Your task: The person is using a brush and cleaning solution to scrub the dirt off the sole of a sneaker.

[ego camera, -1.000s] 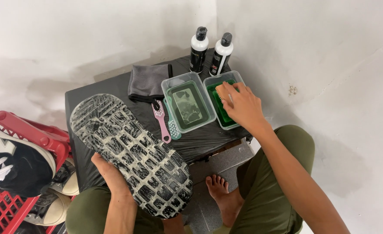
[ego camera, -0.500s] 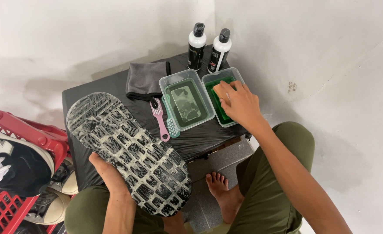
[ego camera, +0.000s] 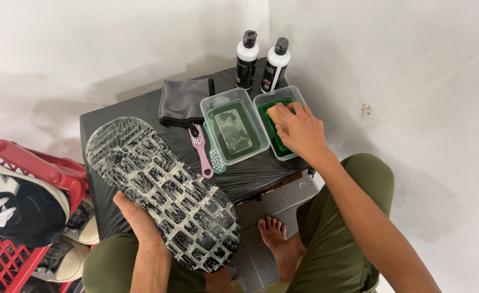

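A: Quick check. Your left hand (ego camera: 136, 220) is cupped under the shoe (ego camera: 161, 190), fingers wrapped round its edge, sole turned up at you, soapy white residue all through the black tread. Same tilt as a second ago, it hasn't budged.

B: And your right hand (ego camera: 299, 130)?

A: That's the bit that changed. A second ago your fingers lay flat and spread over the green tray (ego camera: 291, 99) at the right. Now they're curled down and pinching a pale tan pad (ego camera: 276, 113), likely a sponge, just above the green liquid. Can't tell if the pad is wet yet.

B: So what does it mean?

A: My read: you've gone from reaching in to actually gripping the pad, so the sole scrub is not yet going, the pad is well apart from the shoe.

B: Rest of the desk (ego camera: 120, 111)?

A: Unmoved. Clear tray (ego camera: 209, 103) with murky water just left of the green one, pink brush (ego camera: 200, 152) touching its left wall, grey cloth (ego camera: 182, 100) folded behind, two black-and-white bottles (ego camera: 260, 62) at the back. Red basket (ego camera: 60, 179) with other shoes sits at your left, your bare foot (ego camera: 275, 239) on the floor.
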